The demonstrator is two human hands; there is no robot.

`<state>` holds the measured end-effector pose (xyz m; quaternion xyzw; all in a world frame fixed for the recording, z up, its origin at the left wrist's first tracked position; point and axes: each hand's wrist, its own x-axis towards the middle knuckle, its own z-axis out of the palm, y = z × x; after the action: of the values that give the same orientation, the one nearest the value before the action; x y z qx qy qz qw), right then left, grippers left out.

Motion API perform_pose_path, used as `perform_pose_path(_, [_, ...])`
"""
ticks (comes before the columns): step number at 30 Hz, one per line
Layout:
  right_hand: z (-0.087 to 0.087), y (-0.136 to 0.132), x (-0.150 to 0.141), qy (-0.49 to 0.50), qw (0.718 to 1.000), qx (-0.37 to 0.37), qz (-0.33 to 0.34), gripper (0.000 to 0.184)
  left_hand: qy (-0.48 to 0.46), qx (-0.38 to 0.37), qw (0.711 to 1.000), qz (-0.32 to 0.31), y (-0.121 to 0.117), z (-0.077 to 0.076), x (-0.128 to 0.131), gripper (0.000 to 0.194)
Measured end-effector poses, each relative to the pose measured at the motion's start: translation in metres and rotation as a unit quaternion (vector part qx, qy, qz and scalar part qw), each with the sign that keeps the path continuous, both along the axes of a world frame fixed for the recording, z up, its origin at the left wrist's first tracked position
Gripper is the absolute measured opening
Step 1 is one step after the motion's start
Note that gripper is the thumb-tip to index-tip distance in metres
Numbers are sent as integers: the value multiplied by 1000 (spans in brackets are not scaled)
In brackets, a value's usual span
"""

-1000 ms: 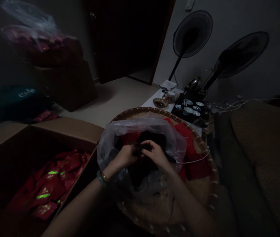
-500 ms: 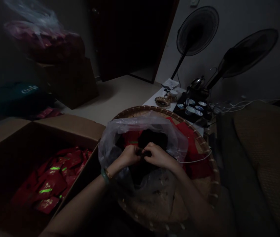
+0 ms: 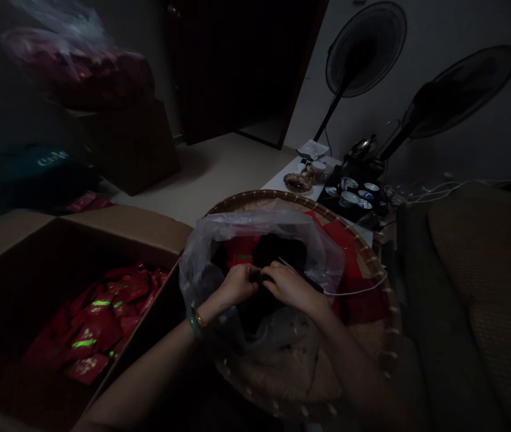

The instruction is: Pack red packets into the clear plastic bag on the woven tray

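Note:
My left hand (image 3: 236, 283), with a green bangle and a gold-coloured band at its wrist, is closed in a pinch. Facing it, the curled fingers of my right hand (image 3: 288, 285) nearly meet its fingertips. Between them is a dark clump (image 3: 259, 277) of loose, leaf-like stuff, mostly hidden by the fingers. Both hands are over the mouth of a clear plastic bag (image 3: 255, 221), which holds dark contents and a red packet (image 3: 241, 249). Behind my right hand, a white cable (image 3: 354, 292) leads to a dark object, partly hidden. A thin pale edge shows above that hand.
The bag rests in a round woven bamboo tray (image 3: 277, 402) with red packets (image 3: 349, 264) at its right. An open cardboard box (image 3: 147, 231) at left holds several red packets (image 3: 98, 330). Tea cups (image 3: 349, 198) and two fans (image 3: 366, 51) stand beyond.
The dark clump showed between more open fingers a second ago; both hands have since curled in around it and hide most of it. The view has shifted slightly.

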<state>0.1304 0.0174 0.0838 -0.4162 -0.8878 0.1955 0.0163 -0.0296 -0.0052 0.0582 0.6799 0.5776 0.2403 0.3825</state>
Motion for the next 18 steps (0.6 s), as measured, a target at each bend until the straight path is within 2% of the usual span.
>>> perform_pose_path(4, [-3, -2, -2, -21, 999, -7, -26, 18, -34, -7, 999, 11, -3, -3, 3, 46])
perform_pose_path(8, [-5, -1, -7, -22, 998, 8, -51, 14, -51, 25, 998, 39, -5, -5, 8, 46])
perform_pose_path(12, [-4, -1, -13, -21, 992, 44, -117, 17, -73, 57, 993, 73, -7, -5, 14, 47])
perform_pose_path(15, [-4, -2, -14, 17, 985, 66, -159, 21, -97, 72, 987, 102, -7, -5, 17, 45])
perform_pose_path(18, [-8, -4, -10, 92, 982, 66, -148, 14, -123, 75, 980, 137, -5, -8, 16, 41])
